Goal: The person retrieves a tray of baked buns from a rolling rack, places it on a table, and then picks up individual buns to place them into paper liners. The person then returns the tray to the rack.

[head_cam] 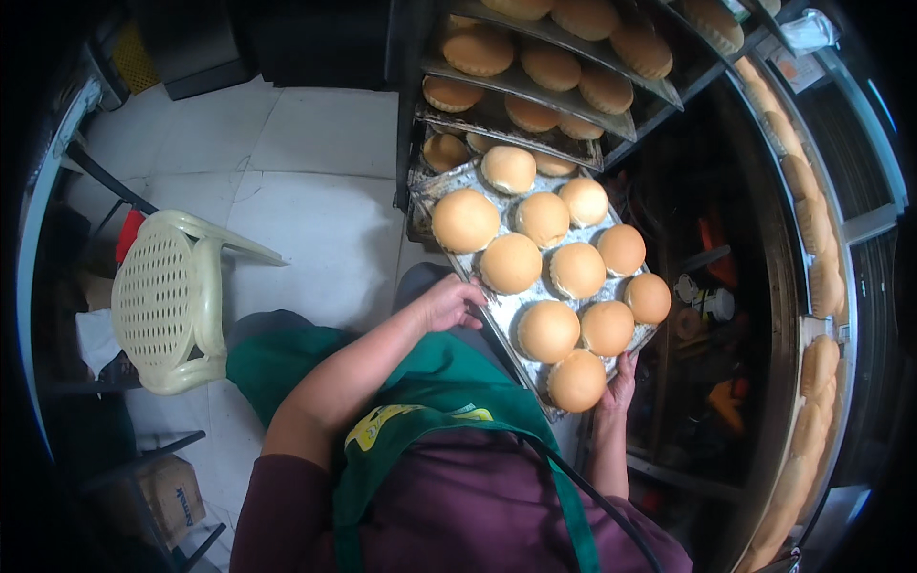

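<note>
A worn metal baking tray (499, 320) is held tilted in front of my body, carrying several round golden buns (578, 270). My left hand (451, 302) grips its left long edge, thumb over the rim. At the near right corner, my right hand (620, 384) supports the tray, its fingers partly hidden beneath it. The tray's far end meets a slot low in a rack (405, 143). Above that slot, more trays (516, 132) with browned buns (550, 66) sit on several levels.
To the left stands a cream plastic chair (154, 301) on the pale tiled floor (315, 136). A cardboard box (170, 501) rests on a shelf at lower left. Along the right, a glass-fronted case (845, 286) holds a row of bread (813, 215). Dark shelving with tools lies under it.
</note>
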Demonstrator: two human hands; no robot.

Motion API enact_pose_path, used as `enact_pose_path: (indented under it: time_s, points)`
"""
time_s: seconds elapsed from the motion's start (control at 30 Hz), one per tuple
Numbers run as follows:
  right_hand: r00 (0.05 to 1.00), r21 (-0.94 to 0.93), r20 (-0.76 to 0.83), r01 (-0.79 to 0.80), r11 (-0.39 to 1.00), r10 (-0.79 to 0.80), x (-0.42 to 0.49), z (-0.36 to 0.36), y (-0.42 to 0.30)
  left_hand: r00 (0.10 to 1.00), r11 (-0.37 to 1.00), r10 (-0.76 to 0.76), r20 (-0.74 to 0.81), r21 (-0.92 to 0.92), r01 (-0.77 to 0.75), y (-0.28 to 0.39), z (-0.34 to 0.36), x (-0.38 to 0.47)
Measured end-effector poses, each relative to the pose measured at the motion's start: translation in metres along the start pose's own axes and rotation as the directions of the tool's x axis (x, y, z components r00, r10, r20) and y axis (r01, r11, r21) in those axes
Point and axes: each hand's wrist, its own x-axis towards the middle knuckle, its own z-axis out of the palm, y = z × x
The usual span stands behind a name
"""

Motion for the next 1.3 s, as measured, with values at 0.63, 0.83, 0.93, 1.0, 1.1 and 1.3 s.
enact_pose_path:
  time_s: [0.63, 0.83, 0.93, 1.0, 1.1, 1.3]
  points:
    - [0.991, -0.007, -0.092, -0.099, 0.995, 0.098, 0.026, 0.078, 0.036, 0.937, 0.992, 0.037, -0.347, 0.125, 0.007, 0.086, -0.033, 0.035]
    - [0.982, -0.047, -0.129, -0.147, 0.988, 0.140, 0.004, 0.082, 0.023, 0.977, 0.988, -0.066, -0.204, 0.121, 0.092, 0.091, -0.052, 0.044]
    - [0.981, -0.106, -0.126, -0.160, 0.981, 0.147, 0.003, 0.095, 0.011, 0.983, 0.986, -0.111, -0.148, 0.109, 0.128, 0.097, -0.054, 0.046]
    - [0.973, -0.120, -0.194, -0.150, 0.981, 0.125, -0.002, 0.094, 0.009, 0.983, 0.982, -0.138, -0.125, 0.115, 0.152, 0.094, -0.056, 0.047]
    - [0.963, -0.160, -0.244, -0.158, 0.974, 0.116, -0.004, 0.100, 0.009, 0.982, 0.985, -0.154, -0.108, 0.057, 0.161, 0.094, -0.052, 0.043]
    - [0.981, -0.175, -0.193, -0.046, 0.983, 0.012, -0.003, 0.109, 0.020, 0.975, 0.962, -0.215, -0.061, 0.156, 0.222, 0.102, -0.064, 0.042]
